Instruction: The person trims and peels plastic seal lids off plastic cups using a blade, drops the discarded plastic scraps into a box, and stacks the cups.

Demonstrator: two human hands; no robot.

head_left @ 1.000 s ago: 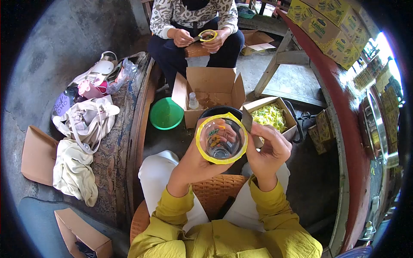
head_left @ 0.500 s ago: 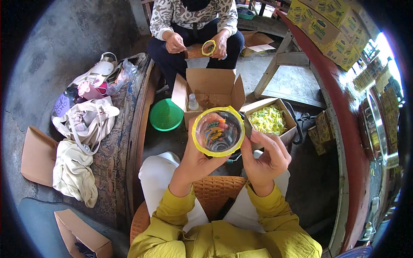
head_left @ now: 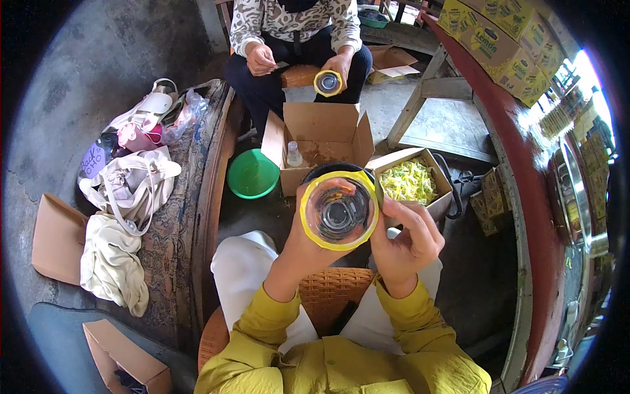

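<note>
My left hand (head_left: 296,246) is wrapped around a clear plastic cup (head_left: 336,211), its open mouth tilted toward me. A yellow band with an uneven, angular edge runs round the cup's rim. My right hand (head_left: 408,240) pinches a thin, dark, blade-like piece (head_left: 379,192) between thumb and fingers. That piece lies along the right side of the rim; I cannot tell whether it cuts into the yellow edge. Beyond the cup, a co-worker's hand (head_left: 338,64) holds a similar yellow-rimmed cup (head_left: 328,83).
An open cardboard box (head_left: 321,125) with a clear bottle-like item (head_left: 293,155) stands ahead. Right of it, another box (head_left: 443,197) holds yellow-green trimmings (head_left: 407,180). A green basin (head_left: 253,174) is left. Bags (head_left: 141,177) lie on a patterned bench (head_left: 174,262). A wooden frame (head_left: 426,98) stands right.
The cup in my left hand has turned, so its printed side no longer shows and its bottom faces me more directly. The co-worker's cup has moved lower and now faces this way.
</note>
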